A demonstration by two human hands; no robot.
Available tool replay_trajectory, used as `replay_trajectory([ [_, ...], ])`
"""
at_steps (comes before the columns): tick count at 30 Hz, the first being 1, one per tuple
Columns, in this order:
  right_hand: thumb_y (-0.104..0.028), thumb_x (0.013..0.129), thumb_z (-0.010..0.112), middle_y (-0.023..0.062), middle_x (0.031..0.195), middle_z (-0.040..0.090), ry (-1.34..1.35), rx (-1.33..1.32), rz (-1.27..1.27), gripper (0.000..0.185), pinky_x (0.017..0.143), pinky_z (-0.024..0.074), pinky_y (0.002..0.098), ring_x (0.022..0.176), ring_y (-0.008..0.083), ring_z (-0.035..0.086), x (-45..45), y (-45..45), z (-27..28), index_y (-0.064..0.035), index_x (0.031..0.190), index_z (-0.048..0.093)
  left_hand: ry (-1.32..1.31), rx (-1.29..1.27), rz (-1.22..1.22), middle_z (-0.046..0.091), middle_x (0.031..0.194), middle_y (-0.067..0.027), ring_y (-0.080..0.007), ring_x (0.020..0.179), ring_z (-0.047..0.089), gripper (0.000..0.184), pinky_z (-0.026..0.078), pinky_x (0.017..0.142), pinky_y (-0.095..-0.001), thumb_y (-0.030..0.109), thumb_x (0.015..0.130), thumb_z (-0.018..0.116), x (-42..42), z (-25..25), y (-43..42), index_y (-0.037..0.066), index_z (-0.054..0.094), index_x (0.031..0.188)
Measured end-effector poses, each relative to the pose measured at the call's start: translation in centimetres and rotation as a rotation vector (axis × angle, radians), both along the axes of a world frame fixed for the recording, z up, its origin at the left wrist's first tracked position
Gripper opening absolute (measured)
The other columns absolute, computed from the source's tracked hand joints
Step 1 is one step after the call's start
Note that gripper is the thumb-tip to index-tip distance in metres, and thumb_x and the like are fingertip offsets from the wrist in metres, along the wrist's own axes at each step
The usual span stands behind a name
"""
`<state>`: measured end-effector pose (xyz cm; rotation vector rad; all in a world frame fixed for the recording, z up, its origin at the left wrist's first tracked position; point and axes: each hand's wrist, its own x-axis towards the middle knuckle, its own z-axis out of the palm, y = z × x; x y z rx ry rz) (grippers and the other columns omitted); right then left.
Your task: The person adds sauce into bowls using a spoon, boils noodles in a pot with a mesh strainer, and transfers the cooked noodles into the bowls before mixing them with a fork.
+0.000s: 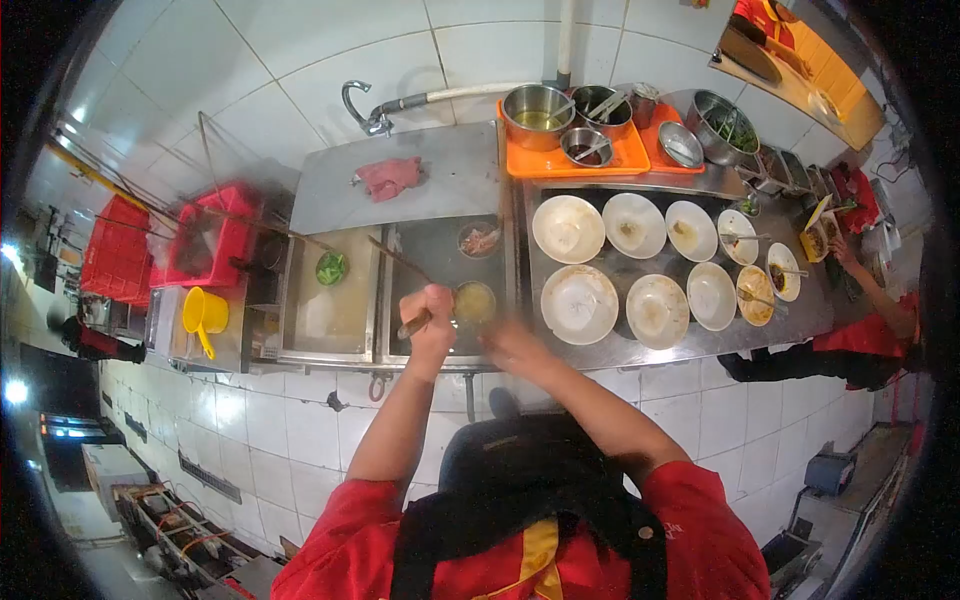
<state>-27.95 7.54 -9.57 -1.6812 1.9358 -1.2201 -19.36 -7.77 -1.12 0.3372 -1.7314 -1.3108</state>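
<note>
My left hand [430, 312] is closed around brown wooden sticks [400, 262] over the metal basin [430, 236]; I cannot make out whether they are long chopsticks or a handle. Blurred by motion, my right hand [515, 348] is at the basin's front right, and its fingers are unclear. Just above and between my hands, a round container with yellowish contents [475, 302] sits in the basin. Farther back is another with pinkish pieces [480, 240]. In the left basin, green leaves [332, 267] lie in cloudy liquid.
Several white bowls [568, 230] stand on the steel counter to the right. Behind them, orange trays [625, 155] carry metal pots. A red cloth [390, 178] lies on the metal cover below the faucet [368, 110]. A yellow dipper [204, 315] stands left. Another person's arm [880, 300] reaches in at right.
</note>
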Motion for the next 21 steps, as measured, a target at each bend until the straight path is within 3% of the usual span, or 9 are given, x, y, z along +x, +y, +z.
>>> replay_trajectory([
  [2, -0.004, 0.080, 0.058, 0.0208, 0.079, 0.059, 0.008, -0.040, -0.077, 0.010, 0.066, 0.0445, 0.0499, 0.077, 0.0426, 0.059, 0.1, 0.7, 2.5, 0.0012, 0.089, 0.057, -0.026, 0.016, -0.031, 0.046, 0.055, -0.0034, -0.0117, 0.052, 0.041, 0.056, 0.031, 0.049, -0.0310, 0.038, 0.103, 0.051, -0.2, 0.3, -0.6, -0.002, 0.051, 0.063],
  [4, -0.005, 0.082, 0.059, 0.0206, 0.078, 0.059, 0.019, -0.078, -0.144, 0.009, 0.064, 0.0449, 0.0487, 0.076, 0.0424, 0.059, 0.2, 2.0, 6.6, 0.0006, 0.088, 0.057, 0.017, 0.001, -0.094, 0.042, 0.055, -0.0021, -0.0112, 0.053, 0.038, 0.057, 0.029, 0.049, -0.0310, 0.037, 0.103, 0.050, -0.2, 1.7, -0.6, -0.001, 0.046, 0.061],
  [6, -0.007, 0.085, 0.062, 0.0183, 0.076, 0.060, -0.151, -0.005, -0.237, 0.008, 0.062, 0.0471, 0.0438, 0.071, 0.0384, 0.061, 0.7, 4.4, 11.2, -0.0002, 0.087, 0.057, 0.001, -0.041, -0.098, 0.038, 0.054, -0.0003, -0.0110, 0.052, 0.033, 0.057, 0.024, 0.048, -0.0309, 0.038, 0.104, 0.049, 0.7, 4.3, 0.3, 0.002, 0.038, 0.061],
  [7, -0.007, 0.086, 0.062, 0.0168, 0.075, 0.061, -0.221, 0.006, -0.251, 0.008, 0.061, 0.0477, 0.0409, 0.068, 0.0349, 0.061, 0.9, 5.7, 13.3, -0.0005, 0.087, 0.058, -0.018, -0.085, -0.109, 0.033, 0.054, 0.0014, -0.0108, 0.051, 0.028, 0.058, 0.020, 0.048, -0.0308, 0.038, 0.104, 0.048, 1.0, 5.2, 0.6, 0.006, 0.031, 0.060],
  [9, -0.007, 0.087, 0.063, 0.0153, 0.074, 0.061, -0.293, 0.018, -0.267, 0.007, 0.060, 0.0483, 0.0379, 0.065, 0.0313, 0.062, 1.3, 8.0, 16.2, -0.0007, 0.087, 0.059, 0.131, -0.119, -0.180, 0.033, 0.054, 0.0004, -0.0119, 0.048, 0.028, 0.056, 0.019, 0.046, -0.0303, 0.037, 0.104, 0.047, 1.0, 6.1, 0.8, 0.005, 0.031, 0.061],
  [10, -0.006, 0.087, 0.062, 0.0138, 0.075, 0.064, -0.283, 0.023, -0.323, 0.006, 0.059, 0.0483, 0.0340, 0.064, 0.0245, 0.063, 1.5, 9.0, 17.1, -0.0008, 0.086, 0.061, 0.173, -0.160, -0.208, 0.033, 0.053, -0.0003, -0.0127, 0.046, 0.029, 0.056, 0.019, 0.045, -0.0302, 0.037, 0.105, 0.047, 1.3, 7.3, 1.2, 0.005, 0.031, 0.061],
  [11, -0.005, 0.088, 0.062, 0.0123, 0.076, 0.068, -0.273, 0.029, -0.378, 0.005, 0.059, 0.0484, 0.0301, 0.063, 0.0176, 0.064, 1.8, 9.8, 17.7, -0.0008, 0.085, 0.064, 0.216, -0.201, -0.236, 0.033, 0.052, -0.0009, -0.0135, 0.045, 0.029, 0.056, 0.020, 0.043, -0.0301, 0.037, 0.105, 0.046, 1.6, 8.4, 1.6, 0.005, 0.031, 0.062],
  [14, -0.006, 0.088, 0.062, 0.0106, 0.077, 0.069, -0.349, 0.086, -0.431, 0.006, 0.060, 0.0492, 0.0281, 0.064, 0.0161, 0.064, 2.3, 11.4, 18.5, -0.0006, 0.085, 0.064, 0.223, -0.279, -0.227, 0.033, 0.051, -0.0031, -0.0170, 0.041, 0.033, 0.054, 0.023, 0.041, -0.0312, 0.032, 0.104, 0.045, 2.3, 9.9, 2.1, 0.004, 0.031, 0.060],
  [21, -0.007, 0.091, 0.062, 0.0107, 0.073, 0.064, -0.365, -0.011, -0.492, 0.007, 0.058, 0.0467, 0.0293, 0.062, 0.0191, 0.061, 3.2, 13.1, 17.6, -0.0006, 0.091, 0.065, 0.208, -0.346, -0.221, 0.038, 0.050, -0.0049, -0.0203, 0.040, 0.040, 0.051, 0.029, 0.040, -0.0318, 0.025, 0.103, 0.045, 2.7, 10.6, 2.0, 0.003, 0.039, 0.058],
])
